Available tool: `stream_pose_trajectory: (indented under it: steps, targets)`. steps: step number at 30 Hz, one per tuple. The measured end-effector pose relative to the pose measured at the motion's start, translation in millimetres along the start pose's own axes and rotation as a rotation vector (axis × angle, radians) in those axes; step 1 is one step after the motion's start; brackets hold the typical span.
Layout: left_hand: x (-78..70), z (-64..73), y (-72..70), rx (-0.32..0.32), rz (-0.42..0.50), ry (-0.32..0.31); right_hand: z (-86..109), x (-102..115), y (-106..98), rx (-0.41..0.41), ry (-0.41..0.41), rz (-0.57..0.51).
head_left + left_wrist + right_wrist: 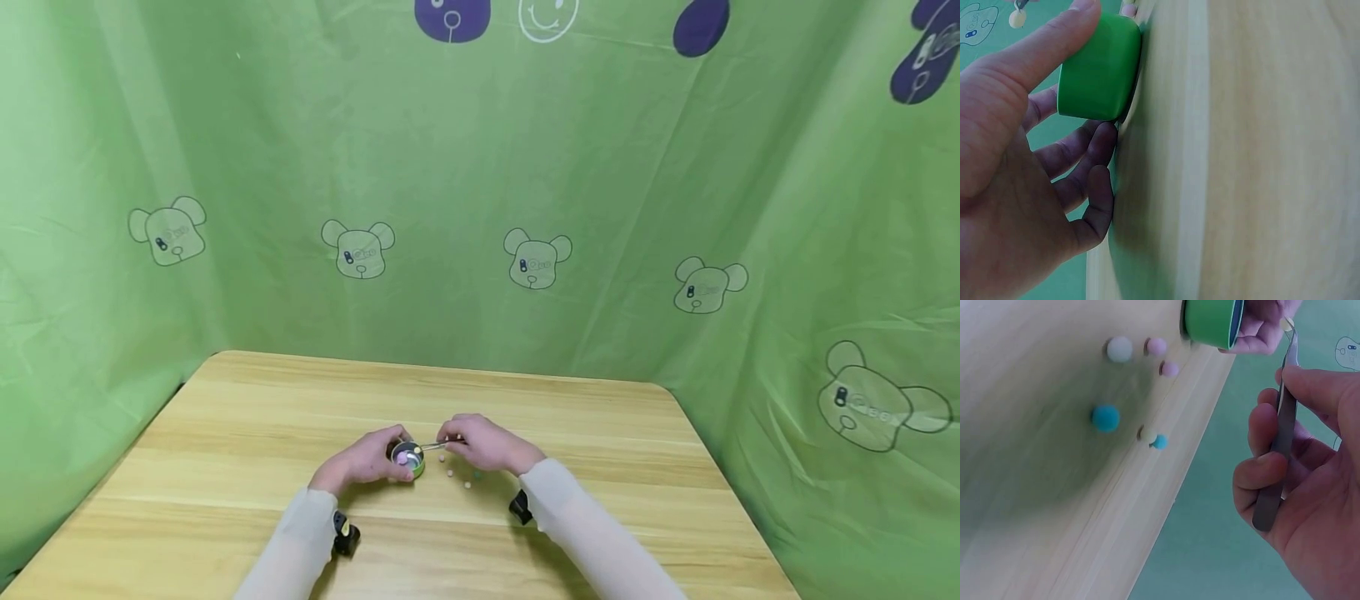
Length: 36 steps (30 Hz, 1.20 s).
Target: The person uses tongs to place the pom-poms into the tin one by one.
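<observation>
My left hand (371, 457) grips a small round green cup (1100, 69) by its side, thumb on the near side and fingers behind. The cup stands on the table, and pink and white bits show inside its mouth in the head view. In my right hand (1316, 437) is a pair of metal tweezers (1285, 422), pinched between thumb and fingers. Their bent tips hold a small pale yellow ball (1286, 324). From the head view, the tips and ball appear over the cup's rim.
Several small balls lie on the wooden table (585, 433) beside the cup: a white ball (1119, 349), pink balls such as this pink ball (1156, 346), a blue ball (1105, 417) and a smaller blue ball (1159, 442). A green curtain (450, 167) hangs around the table.
</observation>
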<state>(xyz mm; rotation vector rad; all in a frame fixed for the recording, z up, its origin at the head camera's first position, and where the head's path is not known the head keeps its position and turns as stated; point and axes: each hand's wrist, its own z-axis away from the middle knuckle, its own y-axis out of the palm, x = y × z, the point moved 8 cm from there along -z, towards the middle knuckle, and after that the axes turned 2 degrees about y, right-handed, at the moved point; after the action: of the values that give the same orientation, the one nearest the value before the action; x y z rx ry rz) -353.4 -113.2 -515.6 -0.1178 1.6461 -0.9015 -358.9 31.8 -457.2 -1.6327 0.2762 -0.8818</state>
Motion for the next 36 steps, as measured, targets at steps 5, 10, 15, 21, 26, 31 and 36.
stream_pose_trajectory:
  steps: [5, 10, 15, 21, 26, 31, 36]
  targets:
    - [0.0, 0.5, -0.3, -0.003, 0.002, 0.002, -4.0, 2, 4, 0.009, 0.000, -0.003]
    - [0.9, 0.3, 0.6, 0.001, 0.000, 0.003, -6.9, -1, 9, 0.017, 0.016, -0.005]
    - [2.3, 0.2, 1.0, 0.003, 0.001, 0.002, -9.1, -3, 12, 0.025, 0.029, 0.001]
    - [1.6, 0.3, -0.2, 0.003, 0.004, 0.011, -11.3, -1, 11, 0.027, 0.022, 0.014]
    - [-0.9, 0.7, -1.3, 0.002, -0.002, 0.016, -11.7, 0, 10, 0.026, 0.017, 0.018]
    - [-2.4, 0.7, -2.3, -0.002, -0.003, 0.016, -11.7, -3, 11, 0.019, 0.039, 0.020]
    - [-1.2, 0.8, -0.8, -0.001, -0.005, 0.012, -11.6, -3, 11, 0.012, 0.047, 0.021]
